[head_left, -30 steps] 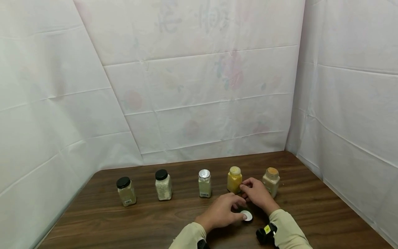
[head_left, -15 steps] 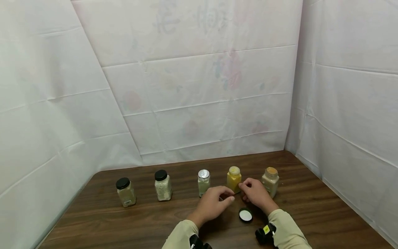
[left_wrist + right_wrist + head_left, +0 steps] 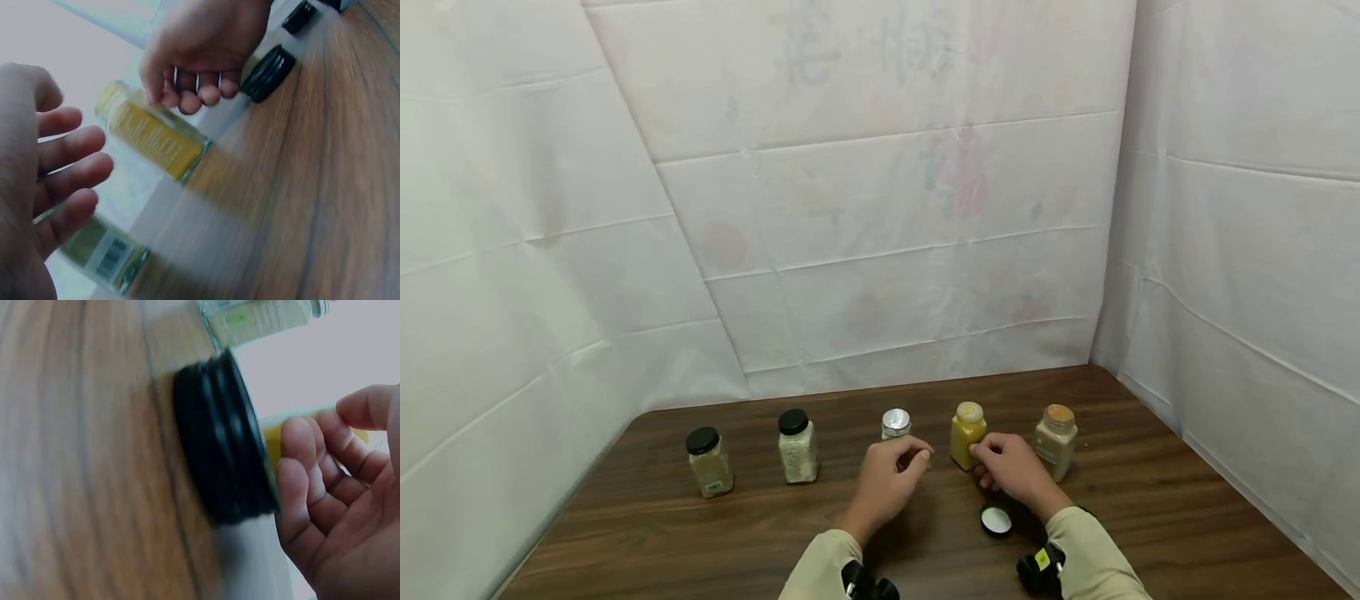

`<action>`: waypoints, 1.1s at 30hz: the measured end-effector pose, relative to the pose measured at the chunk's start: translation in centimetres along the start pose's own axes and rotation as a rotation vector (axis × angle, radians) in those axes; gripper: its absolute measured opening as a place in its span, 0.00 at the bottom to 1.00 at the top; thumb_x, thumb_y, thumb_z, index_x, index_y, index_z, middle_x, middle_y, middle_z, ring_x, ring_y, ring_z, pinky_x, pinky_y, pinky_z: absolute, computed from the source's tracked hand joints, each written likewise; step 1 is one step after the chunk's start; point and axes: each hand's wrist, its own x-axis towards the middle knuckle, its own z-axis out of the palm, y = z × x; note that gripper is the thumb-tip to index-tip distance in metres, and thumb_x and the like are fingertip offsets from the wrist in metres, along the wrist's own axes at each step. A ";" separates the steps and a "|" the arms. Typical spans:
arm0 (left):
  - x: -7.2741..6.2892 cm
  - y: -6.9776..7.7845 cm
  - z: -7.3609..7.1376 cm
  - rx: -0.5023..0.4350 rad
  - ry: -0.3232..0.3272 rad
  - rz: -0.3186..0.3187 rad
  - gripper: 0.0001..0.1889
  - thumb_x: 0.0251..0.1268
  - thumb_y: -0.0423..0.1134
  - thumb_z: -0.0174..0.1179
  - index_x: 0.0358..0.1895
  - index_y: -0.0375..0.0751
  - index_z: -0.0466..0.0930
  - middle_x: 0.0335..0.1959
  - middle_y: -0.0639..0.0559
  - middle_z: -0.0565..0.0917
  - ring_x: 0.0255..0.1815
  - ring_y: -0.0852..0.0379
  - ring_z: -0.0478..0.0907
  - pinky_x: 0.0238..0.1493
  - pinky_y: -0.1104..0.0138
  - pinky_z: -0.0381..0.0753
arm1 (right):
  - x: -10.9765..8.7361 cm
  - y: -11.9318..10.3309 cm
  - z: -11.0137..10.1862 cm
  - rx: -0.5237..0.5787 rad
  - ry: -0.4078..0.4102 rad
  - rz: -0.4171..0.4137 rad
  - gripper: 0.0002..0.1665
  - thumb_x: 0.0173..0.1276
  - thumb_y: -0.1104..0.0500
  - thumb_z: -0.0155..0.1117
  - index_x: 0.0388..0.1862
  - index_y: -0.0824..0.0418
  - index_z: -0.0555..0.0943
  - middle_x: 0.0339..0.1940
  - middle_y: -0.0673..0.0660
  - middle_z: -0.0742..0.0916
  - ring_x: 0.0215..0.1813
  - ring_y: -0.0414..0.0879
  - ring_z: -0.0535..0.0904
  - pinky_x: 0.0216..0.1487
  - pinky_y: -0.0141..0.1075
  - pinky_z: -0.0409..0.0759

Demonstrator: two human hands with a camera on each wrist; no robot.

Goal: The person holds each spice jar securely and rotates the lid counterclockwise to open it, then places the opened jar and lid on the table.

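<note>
Head view: yellow jar, upright on bench; R hand beside it, fingers loosely curled, contact unclear; L hand nr silver-capped jar, fingers slack; blk lid nr R hand.

I see a yellow jar standing upright; near it, a black lid lies white inside up.

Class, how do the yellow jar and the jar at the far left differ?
The yellow jar has a pale top; the far-left jar wears a black lid. The yellow jar's contents are bright yellow, the far-left jar's dull beige-green. The yellow jar stands close to the right hand, the far-left jar well away from it. Both stand upright.
</note>
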 end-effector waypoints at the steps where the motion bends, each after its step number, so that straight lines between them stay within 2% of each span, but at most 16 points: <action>1: -0.1 -0.1 -0.2 0.006 0.028 -0.006 0.06 0.71 0.36 0.60 0.36 0.49 0.87 0.26 0.63 0.84 0.25 0.67 0.78 0.27 0.69 0.79 | 0.0 -0.1 0.1 0.004 -0.012 -0.010 0.18 0.76 0.54 0.59 0.27 0.63 0.78 0.26 0.56 0.83 0.26 0.48 0.80 0.27 0.41 0.79; 4: -0.2 -0.3 -0.8 0.004 0.090 -0.034 0.07 0.71 0.35 0.60 0.34 0.50 0.86 0.24 0.61 0.84 0.23 0.66 0.77 0.25 0.69 0.78 | 0.0 -0.6 0.3 0.005 -0.059 -0.033 0.18 0.76 0.53 0.59 0.29 0.64 0.79 0.26 0.56 0.84 0.26 0.48 0.81 0.27 0.41 0.79; 11: -0.3 -1.1 -1.9 -0.034 0.183 -0.081 0.08 0.71 0.34 0.60 0.32 0.40 0.86 0.22 0.60 0.83 0.21 0.61 0.79 0.23 0.68 0.79 | -0.3 -1.5 0.6 -0.011 -0.131 -0.072 0.19 0.77 0.53 0.58 0.30 0.66 0.78 0.24 0.55 0.82 0.27 0.47 0.81 0.27 0.41 0.80; 14: -0.2 -1.3 -2.3 -0.031 0.240 -0.087 0.08 0.70 0.33 0.61 0.30 0.41 0.85 0.22 0.60 0.82 0.21 0.60 0.78 0.23 0.68 0.78 | -0.2 -1.9 1.2 -0.011 -0.165 -0.095 0.19 0.77 0.53 0.58 0.29 0.65 0.77 0.23 0.54 0.82 0.27 0.47 0.81 0.27 0.41 0.80; 19: -0.2 -1.7 -2.7 0.017 0.309 -0.098 0.06 0.70 0.32 0.60 0.35 0.45 0.85 0.28 0.60 0.83 0.25 0.62 0.77 0.27 0.67 0.78 | 0.0 -2.8 2.6 0.013 -0.209 -0.128 0.16 0.78 0.55 0.57 0.33 0.66 0.79 0.26 0.54 0.83 0.27 0.47 0.82 0.26 0.40 0.80; 22: -0.1 -1.9 -2.8 0.027 0.321 -0.129 0.05 0.71 0.33 0.60 0.39 0.47 0.85 0.33 0.60 0.83 0.31 0.61 0.79 0.33 0.66 0.79 | 0.2 -3.4 3.5 0.019 -0.192 -0.136 0.15 0.78 0.56 0.57 0.35 0.67 0.80 0.26 0.55 0.84 0.27 0.47 0.81 0.26 0.40 0.79; 26: -0.1 -2.1 -2.5 0.020 0.303 -0.172 0.05 0.71 0.35 0.60 0.42 0.46 0.85 0.38 0.59 0.83 0.38 0.60 0.80 0.40 0.64 0.80 | 0.6 -3.7 4.3 -0.004 -0.138 -0.104 0.15 0.77 0.57 0.57 0.32 0.67 0.80 0.24 0.55 0.83 0.26 0.46 0.80 0.24 0.40 0.78; 33: -0.2 -2.0 -2.0 0.011 0.283 -0.220 0.06 0.69 0.33 0.61 0.45 0.40 0.85 0.40 0.56 0.83 0.41 0.58 0.80 0.44 0.64 0.80 | 0.9 -3.8 5.4 -0.028 -0.130 -0.037 0.11 0.74 0.60 0.58 0.34 0.66 0.80 0.24 0.55 0.83 0.26 0.46 0.80 0.24 0.39 0.78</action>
